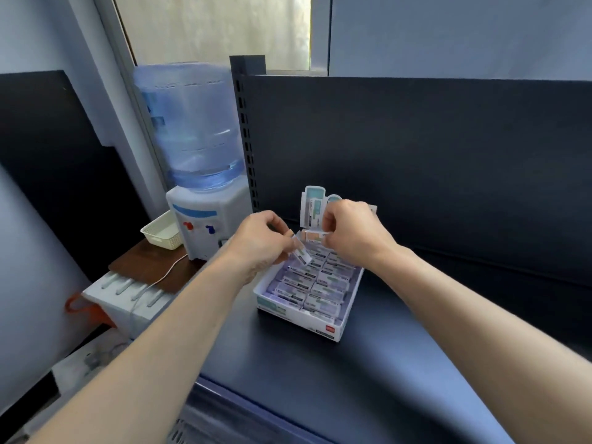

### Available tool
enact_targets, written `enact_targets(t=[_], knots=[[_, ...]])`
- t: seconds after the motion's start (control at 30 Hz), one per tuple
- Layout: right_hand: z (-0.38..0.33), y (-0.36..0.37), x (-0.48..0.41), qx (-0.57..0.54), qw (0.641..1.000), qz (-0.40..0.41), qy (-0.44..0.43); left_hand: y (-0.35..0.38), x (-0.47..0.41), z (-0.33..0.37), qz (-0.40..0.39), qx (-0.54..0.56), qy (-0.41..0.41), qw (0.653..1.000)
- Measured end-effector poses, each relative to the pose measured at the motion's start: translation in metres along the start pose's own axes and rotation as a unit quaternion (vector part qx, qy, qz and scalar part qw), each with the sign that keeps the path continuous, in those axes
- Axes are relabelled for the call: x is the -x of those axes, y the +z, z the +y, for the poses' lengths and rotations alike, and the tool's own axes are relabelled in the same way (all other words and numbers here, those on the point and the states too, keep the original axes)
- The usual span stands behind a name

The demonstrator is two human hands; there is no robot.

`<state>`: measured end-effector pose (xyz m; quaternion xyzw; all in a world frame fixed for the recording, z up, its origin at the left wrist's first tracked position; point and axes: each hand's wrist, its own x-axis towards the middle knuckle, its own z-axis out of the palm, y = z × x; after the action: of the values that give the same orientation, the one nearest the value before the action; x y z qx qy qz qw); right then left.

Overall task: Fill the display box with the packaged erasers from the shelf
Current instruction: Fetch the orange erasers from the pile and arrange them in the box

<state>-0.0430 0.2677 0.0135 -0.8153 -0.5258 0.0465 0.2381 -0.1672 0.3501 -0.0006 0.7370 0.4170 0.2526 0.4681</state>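
A white display box [333, 330] stands on the dark shelf [400, 363], its printed flap [312, 206] raised at the back. Several packaged erasers [320, 290] lie in rows inside it. My left hand [259, 241] hovers over the box's far left corner and pinches a packaged eraser [302, 254], which is tilted. My right hand [352, 232] is above the box's far end, fingers closed on another packaged eraser [315, 237] with an orange-toned wrapper. The two hands nearly meet.
A water dispenser [205, 219] with a large blue bottle [189, 123] stands left of the shelf on a brown board. A cream basket [160, 233] sits beside it. The perforated shelf upright [246, 133] and dark back panel [416, 149] rise behind the box.
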Motion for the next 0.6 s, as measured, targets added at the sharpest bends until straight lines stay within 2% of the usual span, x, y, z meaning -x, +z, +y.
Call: enact_targets(t=[0.17, 0.3, 0.43, 0.6], knots=[[-0.003, 0.007, -0.005, 0.023, 0.999, -0.013, 0.031, 0.005, -0.016, -0.006, -0.021, -0.070, 0.073, 0.995], [-0.006, 0.006, -0.006, 0.024, 0.999, -0.010, 0.041, 0.004, -0.023, -0.008, -0.056, -0.115, 0.095, 0.987], [-0.007, 0.011, -0.004, 0.027, 0.998, -0.005, 0.048, -0.001, -0.024, -0.011, -0.057, -0.186, 0.115, 0.974], [-0.009, 0.022, -0.005, 0.056, 0.997, 0.007, 0.051, -0.005, -0.029, -0.017, -0.070, -0.196, 0.134, 0.969]])
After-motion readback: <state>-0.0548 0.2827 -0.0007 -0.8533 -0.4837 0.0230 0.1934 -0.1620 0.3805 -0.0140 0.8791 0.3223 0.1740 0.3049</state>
